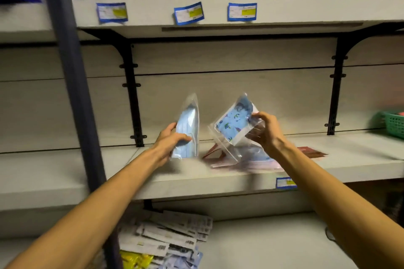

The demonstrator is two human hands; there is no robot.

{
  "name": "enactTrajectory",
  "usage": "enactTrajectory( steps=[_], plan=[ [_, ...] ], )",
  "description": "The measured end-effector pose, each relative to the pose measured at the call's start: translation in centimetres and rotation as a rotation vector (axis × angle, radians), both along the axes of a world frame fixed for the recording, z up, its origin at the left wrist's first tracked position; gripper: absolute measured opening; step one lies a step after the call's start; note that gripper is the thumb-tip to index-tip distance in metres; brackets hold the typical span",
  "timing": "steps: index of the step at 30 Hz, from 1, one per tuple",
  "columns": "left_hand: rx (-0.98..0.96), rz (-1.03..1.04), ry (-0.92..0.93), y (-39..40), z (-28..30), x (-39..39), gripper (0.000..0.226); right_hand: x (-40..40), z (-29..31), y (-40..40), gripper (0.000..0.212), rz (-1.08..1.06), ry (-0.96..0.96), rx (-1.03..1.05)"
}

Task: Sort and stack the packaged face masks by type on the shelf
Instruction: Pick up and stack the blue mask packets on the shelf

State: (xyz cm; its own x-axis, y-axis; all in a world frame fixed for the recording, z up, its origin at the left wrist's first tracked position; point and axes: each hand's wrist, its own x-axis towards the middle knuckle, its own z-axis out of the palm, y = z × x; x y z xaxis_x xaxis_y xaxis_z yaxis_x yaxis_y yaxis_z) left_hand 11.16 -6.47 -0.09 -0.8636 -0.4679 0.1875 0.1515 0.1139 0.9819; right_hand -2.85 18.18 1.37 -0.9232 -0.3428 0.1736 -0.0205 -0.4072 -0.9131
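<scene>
Left hand [172, 137] grips plain blue mask pack [188, 131] upright; right hand [265, 132] pinches printed mask pack [234, 124], tilted above the shelf [196, 179] pile [247, 159], likely comparing types before stacking.

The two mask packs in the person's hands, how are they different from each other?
The plain blue pack holds masks with no pattern; the printed pack shows small coloured figures on blue. The plain blue pack stands nearly upright, edge-on to the camera, gripped by the left hand; the printed pack is tilted with its face showing, pinched at its side by the right hand. Both are in clear plastic bags, held above the shelf.
</scene>
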Motion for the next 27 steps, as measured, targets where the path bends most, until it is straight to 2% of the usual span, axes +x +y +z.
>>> enactTrajectory(
  steps=[4, 7, 11, 14, 17, 19, 21, 23, 25, 27],
  plan=[
    [-0.041, -0.012, -0.035, -1.1, 1.2, 7.5, 0.056, 6.1, -0.2, -3.5, 0.012, -0.045, -0.034, 0.024],
    [0.024, -0.097, -0.011, -4.1, 1.4, 14.5, 0.054, 12.6, -0.3, -8.1, 0.030, -0.024, 0.005, 0.099],
    [0.141, -0.190, 0.003, -10.4, 0.1, 22.6, 0.039, 21.0, -1.6, -15.4, 0.051, 0.070, 0.084, 0.113],
    [0.206, -0.101, -0.008, -15.9, -1.4, 27.6, 0.038, 27.3, -2.5, -20.7, 0.074, 0.223, 0.115, 0.063],
    [0.176, 0.078, -0.029, -21.0, -2.6, 32.0, 0.044, 31.8, -3.1, -26.1, 0.080, 0.318, 0.165, 0.074],
    [0.130, 0.223, -0.040, -24.4, -3.3, 34.2, 0.049, 34.0, -3.4, -29.8, 0.077, 0.333, 0.223, 0.115],
    [0.089, 0.386, -0.027, -28.0, -3.8, 35.4, 0.041, 35.1, -3.9, -33.6, 0.065, 0.317, 0.316, 0.150],
    [-0.013, 0.573, -0.032, -31.6, -4.2, 36.0, 0.034, 35.6, -4.1, -37.1, 0.057, 0.298, 0.400, 0.188],
    [-0.155, 0.697, -0.090, -35.1, -4.4, 36.2, 0.039, 35.0, -4.5, -41.0, 0.053, 0.271, 0.447, 0.257],
    [-0.323, 0.758, -0.200, -38.3, -4.7, 36.1, 0.049, 34.0, -4.6, -44.7, 0.026, 0.253, 0.460, 0.317]
  ],
)
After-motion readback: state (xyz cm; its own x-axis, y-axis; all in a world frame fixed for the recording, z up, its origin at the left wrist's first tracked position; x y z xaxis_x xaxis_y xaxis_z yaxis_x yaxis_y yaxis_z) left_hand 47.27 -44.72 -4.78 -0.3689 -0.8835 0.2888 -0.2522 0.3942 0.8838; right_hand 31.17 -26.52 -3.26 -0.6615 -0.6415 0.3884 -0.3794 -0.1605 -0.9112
